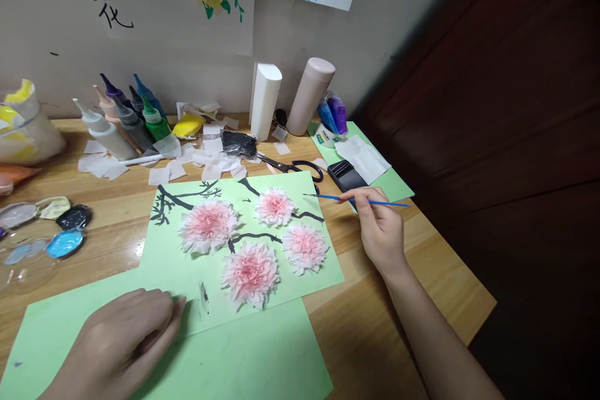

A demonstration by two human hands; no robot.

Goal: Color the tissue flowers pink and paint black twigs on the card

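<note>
Right hand (382,231): thumb and fingers pinch the brush (394,204) near mid-handle. The brush lies nearly level, tip above the upper right part of the sheet (164,262); contact with the paper cannot be confirmed.

Left hand (117,331): fingers loosely curled, at the sheet's lower left; whether they press together or pinch anything cannot be told.

The sheet lies partly over a lower sheet (262,356) on the table (440,275), with scissors (281,167) just beyond it. It bears four flowers (209,226) and black branches (255,236).

Handling, as judged: brush light, stiff in the handle, soft at the tip; hold by the handle only. Sheet light and bendable; take by bare edges. Flowers soft, easily crushed; branches may smear if wet.
</note>
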